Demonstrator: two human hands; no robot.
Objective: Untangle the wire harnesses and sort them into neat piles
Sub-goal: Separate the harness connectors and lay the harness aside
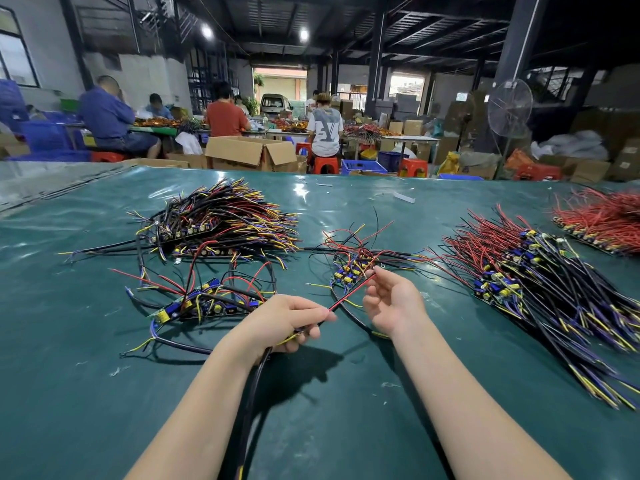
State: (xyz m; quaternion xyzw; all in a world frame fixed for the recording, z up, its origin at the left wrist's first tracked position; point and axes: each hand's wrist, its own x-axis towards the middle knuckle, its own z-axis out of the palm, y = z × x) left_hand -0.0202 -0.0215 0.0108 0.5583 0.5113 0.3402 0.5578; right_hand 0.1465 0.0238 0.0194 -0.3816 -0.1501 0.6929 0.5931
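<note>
My left hand [284, 322] is closed around a wire harness: a thick black cable [254, 386] runs down from it toward me, and a thin red wire [349, 295] stretches up-right from its fingers. My right hand [391, 303] pinches the far end of that red wire near a small tangled cluster [356, 263] of harnesses with blue and yellow parts. Another loose tangle with circuit boards [204, 303] lies left of my left hand. A big sorted pile [225, 225] sits at the back left, another large pile [540, 282] on the right.
The green table mat [346, 410] covers the whole work surface. A red-wired pile [602, 220] lies at the far right edge. Beyond the table are cardboard boxes [249, 152], stools, blue crates, a standing fan [509, 107] and several seated people at other tables.
</note>
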